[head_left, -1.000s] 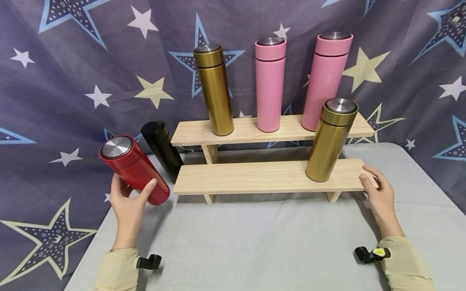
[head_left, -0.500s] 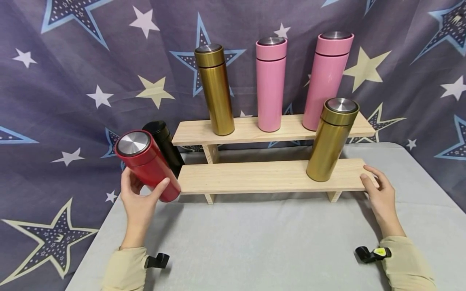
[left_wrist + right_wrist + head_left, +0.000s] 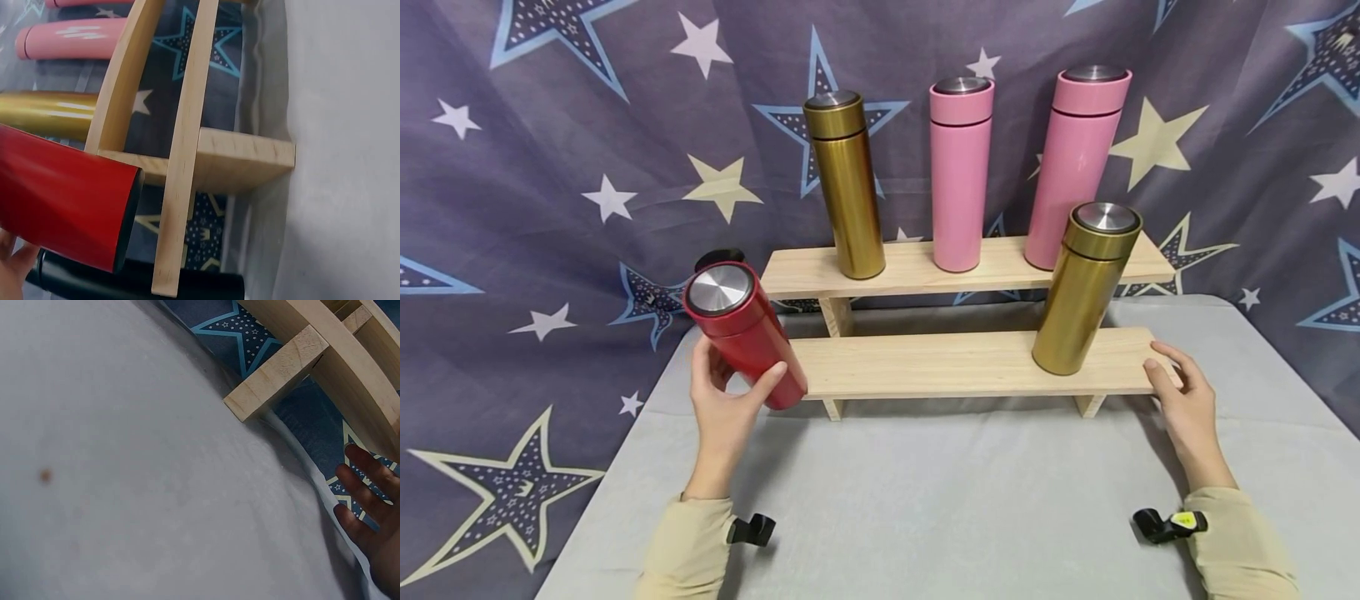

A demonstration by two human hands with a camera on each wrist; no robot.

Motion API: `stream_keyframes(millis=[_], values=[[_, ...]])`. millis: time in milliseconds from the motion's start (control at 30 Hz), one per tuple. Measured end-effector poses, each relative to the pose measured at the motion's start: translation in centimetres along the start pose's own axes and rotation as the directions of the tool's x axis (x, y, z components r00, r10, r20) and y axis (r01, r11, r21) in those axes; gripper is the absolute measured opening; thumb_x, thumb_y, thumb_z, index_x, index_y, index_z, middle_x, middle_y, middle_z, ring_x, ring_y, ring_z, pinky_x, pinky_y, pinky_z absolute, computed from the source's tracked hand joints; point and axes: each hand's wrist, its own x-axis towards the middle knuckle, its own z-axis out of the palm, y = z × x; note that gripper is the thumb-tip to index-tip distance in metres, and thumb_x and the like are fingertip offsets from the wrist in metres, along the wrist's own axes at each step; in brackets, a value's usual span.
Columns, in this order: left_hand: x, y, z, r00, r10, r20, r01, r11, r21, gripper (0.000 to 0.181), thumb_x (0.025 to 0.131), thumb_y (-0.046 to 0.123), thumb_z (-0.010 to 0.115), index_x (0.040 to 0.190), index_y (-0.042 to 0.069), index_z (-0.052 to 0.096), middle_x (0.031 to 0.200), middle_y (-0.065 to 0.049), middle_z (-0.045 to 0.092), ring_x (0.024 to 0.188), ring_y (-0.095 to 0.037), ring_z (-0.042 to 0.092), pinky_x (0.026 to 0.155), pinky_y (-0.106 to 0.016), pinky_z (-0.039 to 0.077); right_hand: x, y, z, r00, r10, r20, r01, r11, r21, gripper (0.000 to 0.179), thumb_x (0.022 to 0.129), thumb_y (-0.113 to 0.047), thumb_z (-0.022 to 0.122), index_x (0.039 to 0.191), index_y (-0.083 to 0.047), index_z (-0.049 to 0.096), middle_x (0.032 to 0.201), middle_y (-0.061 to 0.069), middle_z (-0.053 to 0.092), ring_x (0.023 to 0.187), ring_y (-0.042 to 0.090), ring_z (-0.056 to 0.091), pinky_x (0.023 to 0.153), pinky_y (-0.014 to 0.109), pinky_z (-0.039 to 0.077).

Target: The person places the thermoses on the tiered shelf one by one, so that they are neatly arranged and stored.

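Observation:
In the head view my left hand (image 3: pixel 724 408) grips a red thermos bottle (image 3: pixel 752 333) with a steel-topped lid. The bottle leans left, its base overlapping the left end of the lower board of a two-tier wooden shelf (image 3: pixel 910 367). Its red body (image 3: pixel 69 200) and dark base show close up in the left wrist view, beside the board end. My right hand (image 3: pixel 1183 417) holds the right end of that board between thumb and index finger. Under the board, the other fingers (image 3: pixel 369 494) extend loosely in the right wrist view. A gold thermos bottle (image 3: pixel 1084 292) stands on the lower board's right part.
On the upper board stand another gold thermos (image 3: pixel 847 192) and two pink ones, a middle one (image 3: pixel 961 183) and a right one (image 3: pixel 1075 175). A black bottle (image 3: pixel 187 281) is left of the shelf, mostly hidden behind the red one. A star-patterned curtain (image 3: pixel 587 275) hangs behind the grey-covered table (image 3: pixel 947 492).
My left hand has carried the red thermos bottle rightward, from left of the shelf to the lower board's left end, covering most of the black bottle. My right hand stays at the board's right end.

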Motion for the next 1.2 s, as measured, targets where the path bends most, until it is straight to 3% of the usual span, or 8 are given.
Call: stream_keyframes(millis=[133,200,467,733,1200], values=[[-0.2,1.6,1.1,1.0,0.006,0.028,-0.005,0.999,-0.035,0.071,0.072,-0.015,0.076,0.135,-0.008,0.045,0.117,0.007,0.059,0.105,-0.013,0.057,0.087,-0.022,0.046,0.0,0.0,0.0,1.0,0.003,-0.002,-0.003,1.0,-0.003,0.036,0.096,-0.018,0.066,0.131,-0.022,0.065,0.092,-0.017,0.063,0.073,-0.004,0.06,0.066,0.008,0.047],[-0.3,1.7,1.6,0.999,0.009,0.042,-0.007,0.999,-0.042,0.07,0.072,-0.015,0.076,0.135,-0.007,0.045,0.118,0.008,0.059,0.105,-0.013,0.057,0.085,-0.022,0.046,0.0,0.0,0.0,1.0,0.004,-0.003,-0.004,1.0,-0.008,0.036,0.096,-0.018,0.066,0.131,-0.022,0.065,0.092,-0.017,0.063,0.073,-0.004,0.06,0.066,0.008,0.047],[-0.5,-0.6,3.0,0.996,-0.01,0.083,0.013,0.999,-0.03,0.077,0.072,-0.01,0.081,0.139,-0.002,0.043,0.124,-0.002,0.058,0.109,-0.016,0.057,0.09,-0.024,0.046,0.0,0.2,-0.1,1.0,0.003,0.004,-0.003,1.0,0.001,0.035,0.095,-0.018,0.067,0.13,-0.022,0.065,0.096,-0.019,0.063,0.076,-0.004,0.059,0.067,0.008,0.046],[-0.9,-0.7,4.6,0.996,-0.022,0.09,0.029,0.997,-0.073,0.075,0.073,-0.003,0.083,0.138,0.004,0.046,0.125,-0.003,0.058,0.113,-0.02,0.056,0.092,-0.029,0.047,0.0,0.1,-0.1,1.0,-0.008,0.013,0.008,0.999,0.032,0.035,0.095,-0.017,0.068,0.13,-0.021,0.066,0.097,-0.019,0.063,0.076,-0.004,0.06,0.067,0.007,0.047],[-1.2,-0.2,7.4,0.987,0.007,0.159,0.009,0.995,-0.099,0.075,0.074,-0.002,0.083,0.139,0.002,0.044,0.127,-0.008,0.056,0.113,-0.02,0.056,0.093,-0.03,0.048,0.0,0.2,-0.1,1.0,-0.013,0.018,0.012,0.999,0.053,0.035,0.095,-0.015,0.067,0.13,-0.021,0.066,0.097,-0.018,0.064,0.077,-0.004,0.06,0.067,0.007,0.047]])
